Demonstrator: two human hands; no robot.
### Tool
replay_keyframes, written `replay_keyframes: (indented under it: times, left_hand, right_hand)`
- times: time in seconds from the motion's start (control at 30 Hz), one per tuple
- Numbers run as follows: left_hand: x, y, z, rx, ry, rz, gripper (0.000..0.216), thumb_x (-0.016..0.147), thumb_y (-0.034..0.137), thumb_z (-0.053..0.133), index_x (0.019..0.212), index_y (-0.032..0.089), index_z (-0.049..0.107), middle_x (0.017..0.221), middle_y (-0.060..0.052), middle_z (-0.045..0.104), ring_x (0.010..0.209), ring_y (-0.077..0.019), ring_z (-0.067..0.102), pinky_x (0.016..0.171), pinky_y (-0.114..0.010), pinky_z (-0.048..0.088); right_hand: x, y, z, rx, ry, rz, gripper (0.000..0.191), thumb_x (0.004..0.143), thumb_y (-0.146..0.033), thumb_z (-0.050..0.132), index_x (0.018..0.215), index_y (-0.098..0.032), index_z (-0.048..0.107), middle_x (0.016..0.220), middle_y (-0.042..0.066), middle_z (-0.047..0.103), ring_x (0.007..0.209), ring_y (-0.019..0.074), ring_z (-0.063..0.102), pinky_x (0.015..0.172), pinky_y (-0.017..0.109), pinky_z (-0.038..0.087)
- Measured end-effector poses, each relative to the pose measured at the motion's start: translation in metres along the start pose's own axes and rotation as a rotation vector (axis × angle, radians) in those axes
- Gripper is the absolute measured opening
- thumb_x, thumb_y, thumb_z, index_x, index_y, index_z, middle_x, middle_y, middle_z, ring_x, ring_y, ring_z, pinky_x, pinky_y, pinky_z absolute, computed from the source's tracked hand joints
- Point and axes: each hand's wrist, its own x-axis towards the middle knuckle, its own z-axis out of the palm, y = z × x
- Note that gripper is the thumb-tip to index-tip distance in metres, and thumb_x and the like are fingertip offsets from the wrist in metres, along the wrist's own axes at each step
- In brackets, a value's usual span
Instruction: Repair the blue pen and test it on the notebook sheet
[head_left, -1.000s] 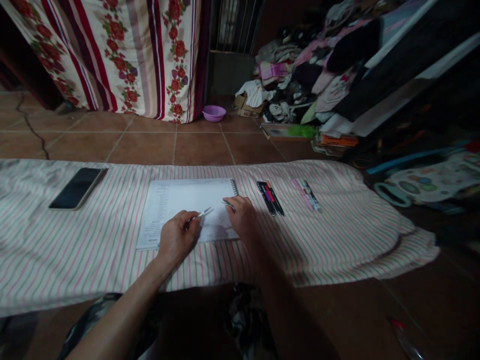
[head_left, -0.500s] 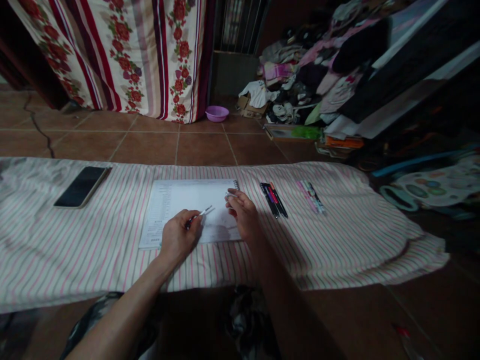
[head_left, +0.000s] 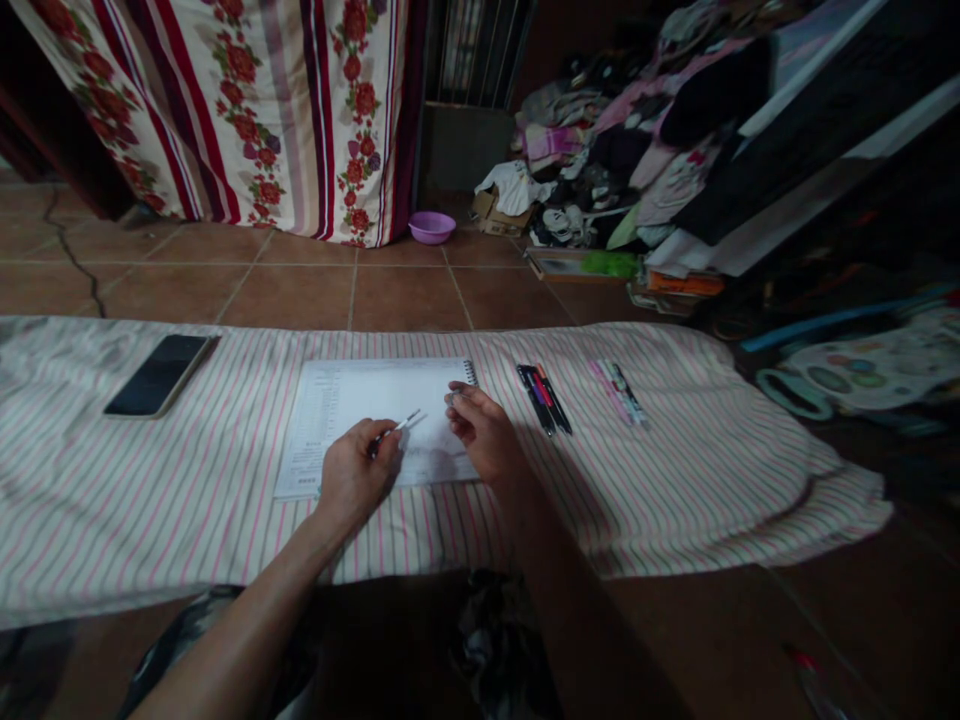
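So the left hand [head_left: 352, 480] has a thin white pen [head_left: 401, 427] pinched in its fingers [head_left: 379, 440], tip end pointing up and right over the page, and the heel of that hand looks parked on the lower edge of the spiral notebook [head_left: 352, 395]. The right hand [head_left: 484, 440] sits just beside it, its fingers [head_left: 461, 402] closed together on a small pale piece [head_left: 451, 397]. Might be the pen's cap, honestly too small and dim to tell. The pen's tip and that piece are near each other but not touching, with a gap of bare page between them. My take on doing this bit well: keep both wrists low on the notebook so the two hands stay steady against each other, hold the pen close to its front end so it doesn't wobble, and line the little piece up straight with the barrel instead of coming in at an angle. The light is poor here, so going by feel helps. The notebook lies flat on a striped sheet [head_left: 150, 500] spread over the tiled floor [head_left: 300, 290], with a phone [head_left: 157, 375] well off to the left, a bunch of dark pens [head_left: 544, 398] just right of the spiral, and a paler bunch [head_left: 616, 392] further right
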Motion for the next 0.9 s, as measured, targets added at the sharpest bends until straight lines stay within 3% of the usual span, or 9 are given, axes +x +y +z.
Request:
replay_keyframes:
  times: [0.33, 0.9]
  left_hand:
    - [0.001, -0.002, 0.0, -0.052, 0.013, -0.02, 0.023, 0.083, 0.035, 0.051, 0.086, 0.02, 0.068, 0.07, -0.001, 0.065, 0.06, -0.0126, 0.058, 0.056, -0.023, 0.044]
    - [-0.001, 0.002, 0.0, 0.01, -0.019, 0.035, 0.022, 0.084, 0.03, 0.05, 0.09, 0.018, 0.068, 0.074, -0.002, 0.064, 0.063, -0.0137, 0.056, 0.061, -0.026, 0.043]
  right_hand:
    - [-0.004, 0.001, 0.008, 0.08, -0.106, 0.063, 0.025, 0.056, -0.024, 0.071, 0.077, -0.02, 0.057, 0.075, -0.003, 0.059, 0.062, 0.0067, 0.054, 0.051, 0.017, 0.04]
    - [-0.006, 0.002, 0.008, 0.019, -0.077, 0.019, 0.029, 0.057, -0.03, 0.078, 0.082, -0.02, 0.067, 0.083, 0.0, 0.067, 0.066, 0.0072, 0.057, 0.057, 0.017, 0.044]
